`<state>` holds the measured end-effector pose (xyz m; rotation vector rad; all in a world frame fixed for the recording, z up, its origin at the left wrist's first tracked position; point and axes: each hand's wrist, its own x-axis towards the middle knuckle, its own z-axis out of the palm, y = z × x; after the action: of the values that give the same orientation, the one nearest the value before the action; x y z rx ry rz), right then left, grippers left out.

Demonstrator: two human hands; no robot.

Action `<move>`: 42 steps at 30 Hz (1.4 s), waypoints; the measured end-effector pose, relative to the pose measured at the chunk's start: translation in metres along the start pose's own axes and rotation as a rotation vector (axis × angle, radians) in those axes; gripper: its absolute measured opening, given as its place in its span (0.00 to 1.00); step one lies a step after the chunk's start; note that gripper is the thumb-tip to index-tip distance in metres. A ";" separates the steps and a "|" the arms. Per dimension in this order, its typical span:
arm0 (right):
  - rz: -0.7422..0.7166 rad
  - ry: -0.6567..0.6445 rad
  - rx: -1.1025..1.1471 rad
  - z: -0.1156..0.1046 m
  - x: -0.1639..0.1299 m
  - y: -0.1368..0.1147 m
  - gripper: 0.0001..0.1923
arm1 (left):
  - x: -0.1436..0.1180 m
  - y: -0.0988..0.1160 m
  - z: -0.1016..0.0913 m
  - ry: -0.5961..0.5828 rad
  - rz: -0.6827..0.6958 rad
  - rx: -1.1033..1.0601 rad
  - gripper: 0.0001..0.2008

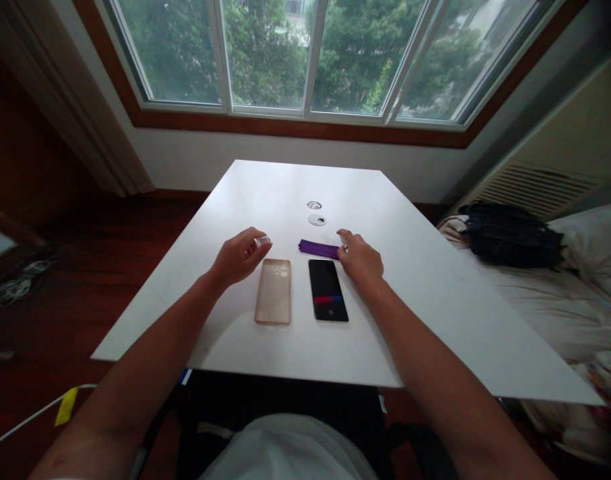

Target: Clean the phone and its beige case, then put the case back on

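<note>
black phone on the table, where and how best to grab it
Probably grip the phone by both long edges, the right hand coming from above and the right: it lies flat, screen up, and that hand is beside its far right corner.

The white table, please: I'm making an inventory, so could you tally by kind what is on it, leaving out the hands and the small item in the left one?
Phone: 1
Translucent tan phone case: 1
Purple strip: 1
Round flat pieces: 2
Total: 5
</note>
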<state>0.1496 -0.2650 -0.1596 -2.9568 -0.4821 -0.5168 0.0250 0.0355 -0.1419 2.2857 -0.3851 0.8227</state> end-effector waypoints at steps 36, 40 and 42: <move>-0.846 0.195 0.479 -0.022 -0.043 -0.061 0.26 | -0.002 0.029 0.020 -0.269 0.250 0.419 0.18; -0.800 0.161 0.521 -0.024 -0.042 -0.063 0.27 | 0.000 0.026 0.025 -0.267 0.145 0.295 0.17; -0.717 0.199 0.590 -0.025 -0.039 -0.064 0.25 | 0.001 0.022 0.027 -0.226 -0.003 0.228 0.24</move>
<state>0.0857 -0.2199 -0.1467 -2.0904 -1.3945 -0.5817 0.0277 0.0010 -0.1458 2.6016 -0.4056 0.6354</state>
